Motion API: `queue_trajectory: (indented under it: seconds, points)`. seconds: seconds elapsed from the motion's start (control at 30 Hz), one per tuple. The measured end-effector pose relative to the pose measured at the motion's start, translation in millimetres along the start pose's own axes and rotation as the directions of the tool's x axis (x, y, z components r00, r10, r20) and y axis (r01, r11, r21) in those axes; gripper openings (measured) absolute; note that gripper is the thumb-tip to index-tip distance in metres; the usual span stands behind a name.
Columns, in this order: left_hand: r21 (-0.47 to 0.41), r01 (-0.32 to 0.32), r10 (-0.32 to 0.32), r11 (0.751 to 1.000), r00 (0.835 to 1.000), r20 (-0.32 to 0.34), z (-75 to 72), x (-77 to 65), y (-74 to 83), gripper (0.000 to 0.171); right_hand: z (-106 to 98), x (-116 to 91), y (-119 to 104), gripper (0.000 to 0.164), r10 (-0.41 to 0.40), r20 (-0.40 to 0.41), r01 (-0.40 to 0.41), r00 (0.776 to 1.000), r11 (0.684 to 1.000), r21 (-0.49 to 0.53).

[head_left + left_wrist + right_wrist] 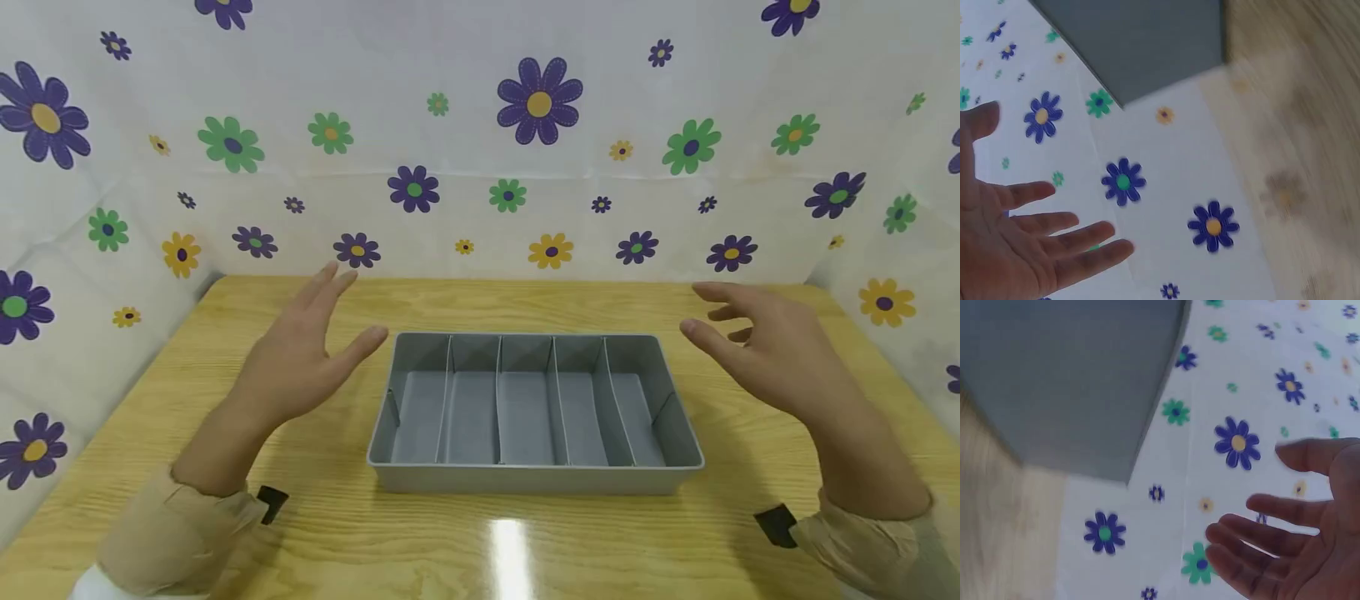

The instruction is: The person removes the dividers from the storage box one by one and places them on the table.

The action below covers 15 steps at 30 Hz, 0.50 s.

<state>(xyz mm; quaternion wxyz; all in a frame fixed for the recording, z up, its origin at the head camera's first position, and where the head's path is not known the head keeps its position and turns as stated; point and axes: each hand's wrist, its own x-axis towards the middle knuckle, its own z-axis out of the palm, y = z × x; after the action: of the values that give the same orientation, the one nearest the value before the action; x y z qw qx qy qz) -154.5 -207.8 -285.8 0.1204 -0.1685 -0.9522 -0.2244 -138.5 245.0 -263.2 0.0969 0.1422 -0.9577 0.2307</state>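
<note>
A shallow grey tray point(525, 478) with several upright dividers rests on the wooden table, its long side toward me. Its compartments hold nothing. To its left, my left hand point(296, 354) hovers with fingers extended and thumb spread toward the tray's back left corner. My right hand point(776, 350) hangs off the tray's right side, fingers slightly bent, thumb pointing inward. Both hands hold nothing and stay apart from the tray. In the left wrist view the left palm point(1016, 244) faces the tray's grey outer wall point(1147, 44); the right wrist view shows the right palm point(1316, 556) likewise.
A light wooden table point(420, 542) carries the tray, with a bright reflection near the front. A white cloth point(465, 100) printed with purple, green and yellow flowers rises behind and along both sides. Beige sleeves cover both wrists, with a dark tab point(776, 526) by the right one.
</note>
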Motion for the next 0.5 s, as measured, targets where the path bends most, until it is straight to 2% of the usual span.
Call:
queue_trajectory:
  seconds: [0.13, 0.23, 0.33, 0.5]
  points:
    - [-0.102, -0.031, 0.033, 0.994, 0.999, 0.025, 2.3, 0.7, 12.7, 0.068, 9, -8, -20, 0.04, -0.089, -0.119, 0.092, 0.989, 0.996, 0.019]
    - [-0.16, -0.005, 0.021, 0.987, 0.995, 0.095, 0.9, -2.6, 17.0, 0.067, 14, -14, -32, 0.037, -0.133, -0.142, 0.135, 0.981, 0.991, 0.006]
    - [-0.212, 0.05, -0.004, 0.976, 0.978, 0.211, 2.1, -4.4, 18.6, 0.071, 20, -16, -38, 0.038, -0.12, -0.091, 0.122, 0.989, 0.992, 0.016]
    - [-0.317, 0.178, -0.049, 0.932, 0.925, 0.376, 11.6, -2.2, 18.4, 0.078, 33, -12, -39, 0.045, -0.064, 0.069, 0.062, 0.996, 0.997, 0.035]
